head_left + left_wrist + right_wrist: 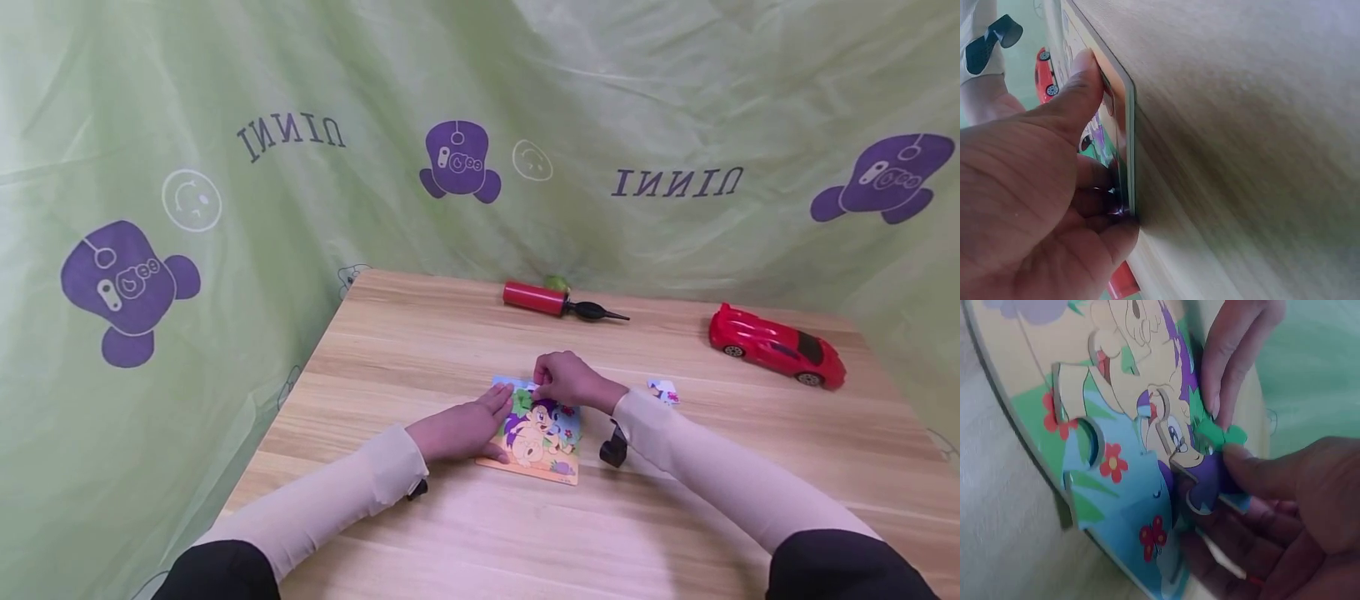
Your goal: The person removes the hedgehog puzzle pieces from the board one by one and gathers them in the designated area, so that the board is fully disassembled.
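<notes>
A jigsaw puzzle (536, 442) of cartoon figures lies in a thin board on the table, several of its pieces fitted. My left hand (461, 427) rests along the board's left side, thumb and fingertips on the picture. In the left wrist view, the left thumb (1082, 84) lies flat on the board near its corner. At the board's top edge my right hand (570, 379) pinches a puzzle piece (1207, 478) with purple hair and a bit of face. That piece sits tilted over the picture, its lower side partly hidden by fingers. A loose puzzle piece (663, 391) lies right of the board.
At the table's back lie a red hand pump (534, 298) with a black nozzle and a green round thing (557, 284) behind it. A red toy car (777, 346) stands at the back right. A green printed curtain (390, 225) hangs around the wooden table (375, 358).
</notes>
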Demonstrator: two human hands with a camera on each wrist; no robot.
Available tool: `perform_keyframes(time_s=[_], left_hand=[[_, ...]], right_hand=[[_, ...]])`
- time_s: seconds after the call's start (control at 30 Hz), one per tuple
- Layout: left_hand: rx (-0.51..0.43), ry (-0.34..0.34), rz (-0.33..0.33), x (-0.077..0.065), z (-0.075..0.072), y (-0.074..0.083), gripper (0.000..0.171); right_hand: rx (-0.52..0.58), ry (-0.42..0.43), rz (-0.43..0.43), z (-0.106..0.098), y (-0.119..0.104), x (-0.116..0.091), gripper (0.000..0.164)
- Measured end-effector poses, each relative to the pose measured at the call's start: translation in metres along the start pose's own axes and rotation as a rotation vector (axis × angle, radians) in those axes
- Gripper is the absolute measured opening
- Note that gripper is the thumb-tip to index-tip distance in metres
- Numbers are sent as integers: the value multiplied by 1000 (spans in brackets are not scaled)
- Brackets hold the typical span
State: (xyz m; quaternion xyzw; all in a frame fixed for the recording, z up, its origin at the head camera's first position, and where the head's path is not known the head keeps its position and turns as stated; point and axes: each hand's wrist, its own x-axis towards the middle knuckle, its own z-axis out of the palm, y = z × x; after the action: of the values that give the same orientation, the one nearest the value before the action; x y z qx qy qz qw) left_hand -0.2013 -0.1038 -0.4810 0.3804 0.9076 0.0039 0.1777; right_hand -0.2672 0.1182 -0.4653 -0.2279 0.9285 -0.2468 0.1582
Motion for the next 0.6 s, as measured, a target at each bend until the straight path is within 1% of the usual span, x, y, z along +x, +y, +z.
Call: perform_keyframes(time_s=[0.17,0.3,0.37,0.47,0.6], left_hand=[[10,-9,11,-1,-2,0,91],[3,-16,9,0,-2,1,91],[-11,-16,8,1,0,0,92],[-43,-8,8,2,3,-3,92],[-77,6,10,2,6,-7,92]], right_hand=[[-9,27,-43,-2,2,-1,16],[4,47,-52,-10,8,-4,14],[13,62,-38,-18,13,-7,13],[38,72,9,-32,24,-14,12],[27,55,70,-47,46,-27,12]])
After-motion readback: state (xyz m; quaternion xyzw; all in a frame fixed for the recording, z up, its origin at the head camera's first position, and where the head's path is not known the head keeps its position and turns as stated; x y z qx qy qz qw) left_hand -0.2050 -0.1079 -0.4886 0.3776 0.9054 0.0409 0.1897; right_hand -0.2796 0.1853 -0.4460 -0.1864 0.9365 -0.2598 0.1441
